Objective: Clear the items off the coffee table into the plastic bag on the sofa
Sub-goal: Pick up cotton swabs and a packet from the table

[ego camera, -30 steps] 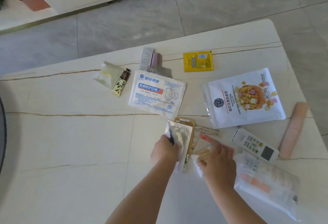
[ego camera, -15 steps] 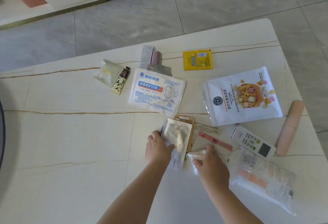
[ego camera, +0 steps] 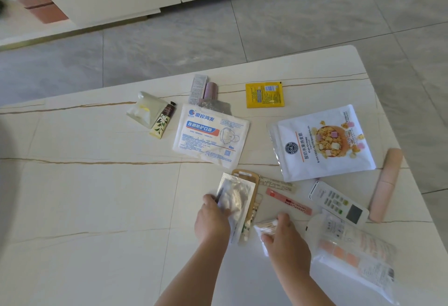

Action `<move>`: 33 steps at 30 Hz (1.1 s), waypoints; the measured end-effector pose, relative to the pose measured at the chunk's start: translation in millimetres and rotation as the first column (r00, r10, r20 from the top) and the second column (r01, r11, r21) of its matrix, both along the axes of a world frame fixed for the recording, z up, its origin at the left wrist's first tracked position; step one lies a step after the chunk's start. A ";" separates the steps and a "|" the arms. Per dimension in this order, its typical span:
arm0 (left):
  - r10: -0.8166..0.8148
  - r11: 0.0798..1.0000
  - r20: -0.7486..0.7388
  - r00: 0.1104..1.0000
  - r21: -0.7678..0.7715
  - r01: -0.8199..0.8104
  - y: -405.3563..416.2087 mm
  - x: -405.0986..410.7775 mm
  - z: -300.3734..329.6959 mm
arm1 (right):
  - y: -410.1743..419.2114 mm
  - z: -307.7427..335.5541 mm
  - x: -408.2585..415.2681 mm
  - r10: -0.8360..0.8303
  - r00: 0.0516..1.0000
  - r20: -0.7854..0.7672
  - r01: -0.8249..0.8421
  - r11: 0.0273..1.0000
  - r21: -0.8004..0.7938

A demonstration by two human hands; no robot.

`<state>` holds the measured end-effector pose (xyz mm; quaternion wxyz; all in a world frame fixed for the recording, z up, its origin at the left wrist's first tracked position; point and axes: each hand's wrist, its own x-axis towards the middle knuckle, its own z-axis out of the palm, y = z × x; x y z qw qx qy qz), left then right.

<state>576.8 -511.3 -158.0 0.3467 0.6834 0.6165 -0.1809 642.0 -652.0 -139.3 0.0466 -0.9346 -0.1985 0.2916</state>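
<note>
1. Left hand still grips the foil pouch, now flatter on the table.
2. Right hand pinches the swab pack, nearer the table's near edge.
3. Pouch's long axis points away, slightly right.

Packets, tubes and a remote lie scattered flat across the pale coffee table.

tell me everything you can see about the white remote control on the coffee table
The white remote control is a slim plastic bar with rounded ends, lying flat and face up on the coffee table, set diagonally. Rows of small grey-green buttons fill its upper half, and a dark rectangular screen sits toward its lower right end. It lies just below the oat cereal pouch, left of the pink tube. Its lower edge appears overlapped by the clear plastic package. Neither hand touches it.
</note>
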 end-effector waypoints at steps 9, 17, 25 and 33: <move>0.011 0.999 -0.030 0.999 0.045 -0.009 22.7 -7.6 -9.0 | -5.5 -1.7 -5.8 -0.019 1.000 -0.024 0.019 1.000 -0.003; 0.137 0.989 0.130 0.982 -0.067 -0.129 19.0 -17.5 8.6 | -4.0 14.2 -6.6 -0.171 0.952 -0.254 0.206 0.971 0.122; 0.162 0.946 0.209 0.965 -0.310 -0.092 14.2 -17.4 90.7 | -4.1 92.8 11.7 -0.424 0.733 -0.532 0.586 0.791 0.175; 0.188 0.900 0.325 0.927 -0.435 -0.030 -3.9 -9.8 213.4 | -43.2 201.3 4.7 -0.553 0.589 -0.589 0.779 0.584 0.230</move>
